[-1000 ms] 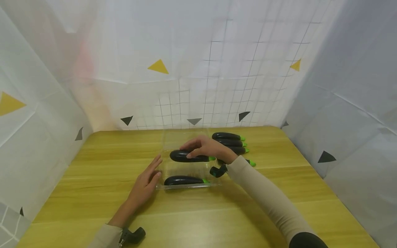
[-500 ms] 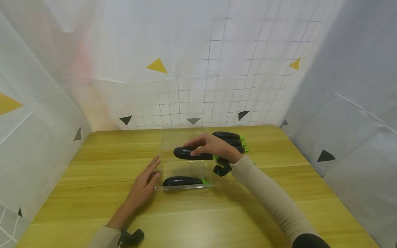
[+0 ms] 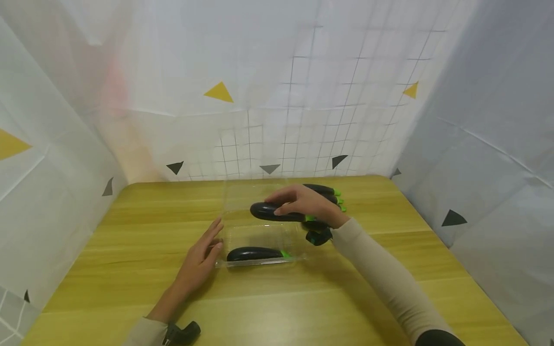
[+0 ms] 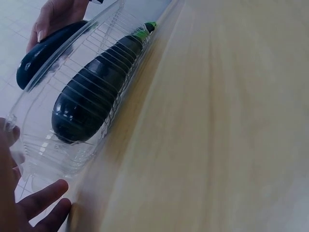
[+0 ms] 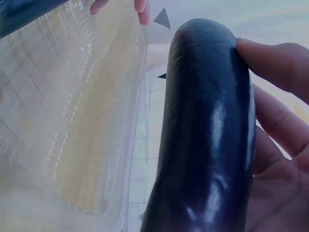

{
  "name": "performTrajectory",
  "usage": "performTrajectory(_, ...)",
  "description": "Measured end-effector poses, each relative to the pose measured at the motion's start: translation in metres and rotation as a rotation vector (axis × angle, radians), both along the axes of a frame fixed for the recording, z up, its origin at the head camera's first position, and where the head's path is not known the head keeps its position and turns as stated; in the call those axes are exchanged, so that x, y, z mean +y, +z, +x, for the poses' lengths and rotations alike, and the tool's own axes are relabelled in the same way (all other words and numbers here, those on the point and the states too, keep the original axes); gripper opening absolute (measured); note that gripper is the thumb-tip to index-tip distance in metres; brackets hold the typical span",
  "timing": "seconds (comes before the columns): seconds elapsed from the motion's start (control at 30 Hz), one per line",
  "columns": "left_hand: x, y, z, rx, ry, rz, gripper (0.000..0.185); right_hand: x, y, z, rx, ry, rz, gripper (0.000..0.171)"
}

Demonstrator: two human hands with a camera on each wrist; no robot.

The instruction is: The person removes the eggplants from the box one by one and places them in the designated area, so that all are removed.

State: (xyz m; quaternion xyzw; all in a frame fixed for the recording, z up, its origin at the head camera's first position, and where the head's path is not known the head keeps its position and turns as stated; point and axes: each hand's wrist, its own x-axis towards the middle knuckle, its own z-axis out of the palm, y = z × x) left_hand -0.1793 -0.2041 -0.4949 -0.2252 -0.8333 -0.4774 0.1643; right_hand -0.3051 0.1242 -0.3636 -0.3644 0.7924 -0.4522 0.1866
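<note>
Above the clear plastic clamshell box [image 3: 259, 235], my right hand [image 3: 305, 202] holds a dark eggplant [image 3: 263, 211] between thumb and fingers, its green stem end toward the right. The right wrist view shows the thumb and fingers along one side of this eggplant [image 5: 207, 116]. A second eggplant [image 3: 253, 253] lies inside the box along its near wall, seen through the ribbed plastic in the left wrist view [image 4: 91, 92]. My left hand [image 3: 201, 254] is at the box's left end, fingers extended and fingertips right at its edge.
Several more eggplants [image 3: 320, 188] lie in a row right of the box, partly hidden by my right hand. The box's transparent lid [image 3: 244, 194] lies folded back behind it. White patterned sheets [image 3: 182, 139] border the wooden table [image 3: 368, 298] at the back and sides.
My right hand has carried the eggplant to the right and slightly farther back, covering more of the row of eggplants. My left hand stays at the box's left end.
</note>
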Motion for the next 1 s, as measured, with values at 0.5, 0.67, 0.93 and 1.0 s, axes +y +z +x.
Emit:
performTrajectory(0.5, 0.002, 0.004, 0.003, 0.019, -0.015, 0.040, 0.054, 0.025, 0.002, 0.003, 0.059, -0.019, -0.002, 0.040)
performTrajectory(0.67, 0.001, 0.004, 0.005, 0.020, -0.014, 0.039, 0.053, 0.032, 0.001, 0.005, 0.022, -0.030, -0.021, 0.040)
performTrajectory(0.93, 0.000, 0.002, 0.005, 0.016, -0.014, 0.029, 0.053, 0.046, 0.000, 0.010, -0.018, -0.068, -0.046, 0.042)
performTrajectory(1.0, 0.000, 0.003, 0.005, 0.015, -0.013, 0.028, 0.053, 0.051, 0.000, 0.011, -0.033, -0.079, -0.053, 0.042)
